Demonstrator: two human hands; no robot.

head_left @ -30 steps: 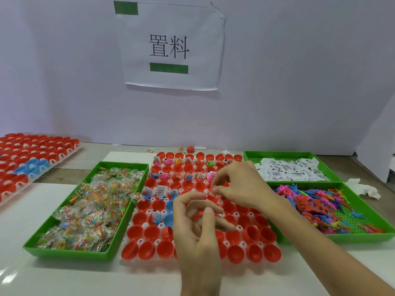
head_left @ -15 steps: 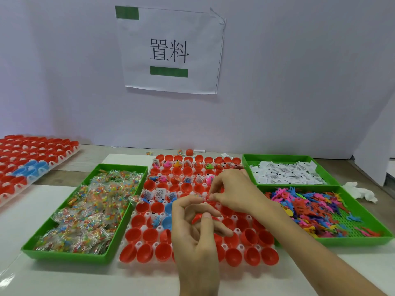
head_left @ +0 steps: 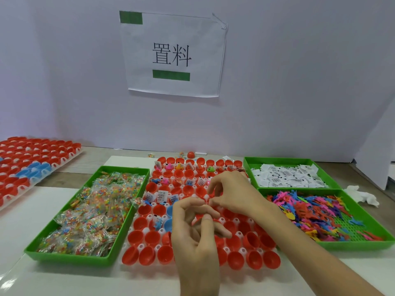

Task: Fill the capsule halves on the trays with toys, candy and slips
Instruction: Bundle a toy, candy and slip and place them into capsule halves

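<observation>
A white tray (head_left: 239, 233) of red capsule halves (head_left: 254, 258) lies in the middle; several far halves hold toys and slips. My left hand (head_left: 192, 236) hovers over its near rows, thumb and fingers curled round a small red piece (head_left: 198, 218). My right hand (head_left: 233, 193) reaches in from the right. Its thumb and forefinger pinch together right at my left forefinger's tip; what they pinch is too small to tell. Green trays hold candy packets (head_left: 96, 212) on the left, white slips (head_left: 286, 176) at the far right and coloured toys (head_left: 316, 212) at the near right.
A second tray of red and blue capsule halves (head_left: 32, 163) sits at the far left. One loose red half (head_left: 190, 154) lies behind the middle tray. A crumpled tissue (head_left: 361, 195) rests at the right edge. A paper sign (head_left: 173, 54) hangs on the back wall.
My right hand has drawn back from the far rows toward my left hand until the fingertips meet. My left hand has stayed in place, holding the red piece.
</observation>
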